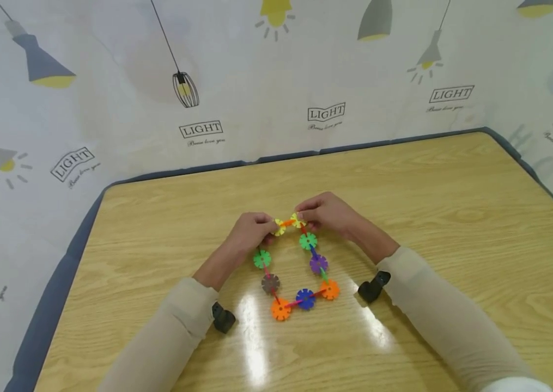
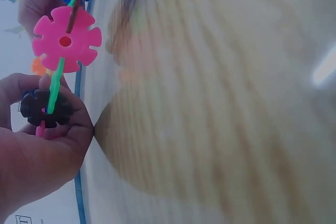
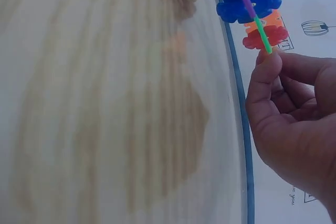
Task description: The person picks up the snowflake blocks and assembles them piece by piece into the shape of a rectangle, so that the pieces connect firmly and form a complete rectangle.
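Note:
Notched plastic building discs are slotted together into a closed loop. Its far side has two yellow discs with an orange disc (image 1: 287,223) edge-on between them. My left hand (image 1: 249,234) pinches the left yellow disc (image 1: 280,227); my right hand (image 1: 332,213) pinches the right yellow disc (image 1: 297,220) between thumb and fingers. Green (image 1: 262,259) and brown (image 1: 270,283) discs run down the left side, green (image 1: 308,240) and purple (image 1: 318,264) down the right. In the left wrist view, a pink disc (image 2: 79,32) hangs near the left fingers. A blue disc (image 3: 249,3) shows beyond the right fingertips.
The loop's near side has a blue disc (image 1: 305,299) between two orange discs, over the wooden table (image 1: 158,272). Behind the table's dark edge stands a wall (image 1: 256,98) printed with lamps. A small black camera (image 1: 224,318) is on each wrist.

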`<state>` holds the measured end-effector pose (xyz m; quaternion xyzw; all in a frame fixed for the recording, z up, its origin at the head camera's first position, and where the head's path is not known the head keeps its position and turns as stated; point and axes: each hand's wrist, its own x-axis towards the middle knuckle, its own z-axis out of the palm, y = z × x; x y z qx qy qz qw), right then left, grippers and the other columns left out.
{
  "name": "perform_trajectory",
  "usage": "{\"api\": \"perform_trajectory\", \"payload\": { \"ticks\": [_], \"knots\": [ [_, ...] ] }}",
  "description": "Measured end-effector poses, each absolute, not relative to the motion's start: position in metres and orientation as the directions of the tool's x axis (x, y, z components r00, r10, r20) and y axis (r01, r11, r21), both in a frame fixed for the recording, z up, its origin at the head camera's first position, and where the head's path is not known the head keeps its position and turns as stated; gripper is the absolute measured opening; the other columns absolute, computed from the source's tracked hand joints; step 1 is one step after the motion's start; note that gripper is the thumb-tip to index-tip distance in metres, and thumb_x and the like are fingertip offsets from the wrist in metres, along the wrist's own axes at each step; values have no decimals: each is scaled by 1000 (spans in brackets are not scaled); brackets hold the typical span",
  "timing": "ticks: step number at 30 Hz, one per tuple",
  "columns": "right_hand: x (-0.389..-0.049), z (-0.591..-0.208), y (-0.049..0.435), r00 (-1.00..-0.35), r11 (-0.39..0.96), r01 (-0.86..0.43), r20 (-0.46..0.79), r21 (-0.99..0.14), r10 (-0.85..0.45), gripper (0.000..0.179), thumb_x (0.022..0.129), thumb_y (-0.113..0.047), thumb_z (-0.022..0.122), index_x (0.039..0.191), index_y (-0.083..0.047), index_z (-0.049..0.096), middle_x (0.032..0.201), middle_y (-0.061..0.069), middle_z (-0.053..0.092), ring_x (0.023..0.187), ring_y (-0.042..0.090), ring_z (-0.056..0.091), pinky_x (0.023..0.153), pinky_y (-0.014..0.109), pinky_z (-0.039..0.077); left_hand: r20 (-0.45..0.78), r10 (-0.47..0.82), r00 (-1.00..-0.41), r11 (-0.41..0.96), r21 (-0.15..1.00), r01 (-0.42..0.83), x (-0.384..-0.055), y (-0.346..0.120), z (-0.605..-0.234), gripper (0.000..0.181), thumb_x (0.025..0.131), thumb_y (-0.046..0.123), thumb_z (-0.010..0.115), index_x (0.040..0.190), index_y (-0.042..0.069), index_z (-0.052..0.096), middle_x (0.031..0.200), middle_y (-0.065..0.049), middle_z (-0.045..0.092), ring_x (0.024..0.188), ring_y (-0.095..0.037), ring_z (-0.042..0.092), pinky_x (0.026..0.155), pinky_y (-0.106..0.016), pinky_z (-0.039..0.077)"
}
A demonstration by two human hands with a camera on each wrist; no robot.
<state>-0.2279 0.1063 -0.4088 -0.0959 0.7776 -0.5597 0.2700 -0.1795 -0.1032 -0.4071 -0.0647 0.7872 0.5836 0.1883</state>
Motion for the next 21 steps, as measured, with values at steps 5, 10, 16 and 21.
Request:
{"api": "perform_trajectory", "payload": {
  "ticks": [5,10,16,21],
  "knots": [
    [-232,-404,113,-826,382,142,-322,-913,-463,26,97,-14,58,116,2,64,84,9,62,68,18,55,67,28,52,-371,124,-920,300,898,-321,-183,-102,-406,16,93,16,63,104,4,66,85,-5,67,70,-14,59,65,-24,50],
    [-236,-402,125,-827,367,142,-314,-919,-466,30,99,-17,56,122,2,61,89,9,62,72,19,56,71,31,54,-328,120,-937,321,906,-275,-183,-109,-404,35,96,30,62,125,10,61,112,-8,67,96,-21,62,84,-33,50],
    [-237,-401,144,-849,217,260,-330,-941,-413,37,100,-15,54,130,5,52,88,6,60,71,15,58,74,30,57,-323,71,-944,226,927,-300,-174,-132,-398,44,98,31,58,135,9,51,121,-15,63,106,-29,63,91,-41,52],
    [-232,-399,159,-847,87,390,-395,-916,-355,37,100,-13,54,132,6,47,86,3,65,73,14,66,78,29,58,-320,38,-947,249,921,-301,-165,-151,-395,47,99,34,57,137,8,49,126,-16,61,111,-29,60,93,-40,51]
  ]
}}
